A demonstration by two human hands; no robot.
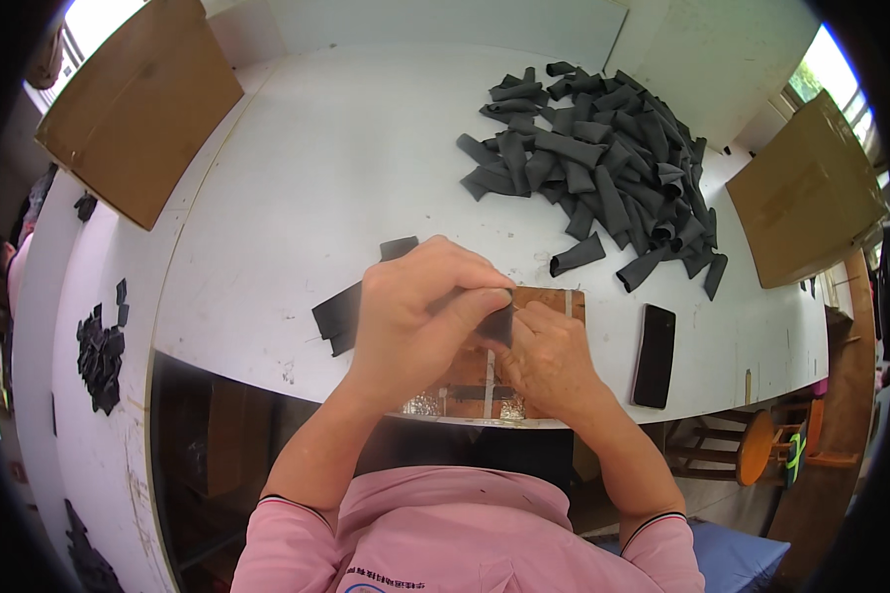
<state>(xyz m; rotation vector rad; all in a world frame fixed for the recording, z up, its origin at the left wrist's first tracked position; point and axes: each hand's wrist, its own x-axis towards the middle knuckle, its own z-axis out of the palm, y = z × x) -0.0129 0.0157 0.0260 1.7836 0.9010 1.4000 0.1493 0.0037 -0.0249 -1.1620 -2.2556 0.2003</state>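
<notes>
A grey tube [501, 324] is clamped by the fingers of the left hand [405, 311]; the right hand [556, 364] is curled against it, its grip hidden. It is held over a brown board [473, 368] on the white surface [316, 168]. More tubes [613, 158] are piled beyond, near a phone [655, 356]. Dark lettering is printed on the pink shirt [455, 529].

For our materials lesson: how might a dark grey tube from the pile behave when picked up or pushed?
A dark grey tube would probably flex, since those in the pile look creased and partly flattened. It is likely light, as it shows hollow at one end. It probably wouldn't roll far, given its flattened shape.
</notes>
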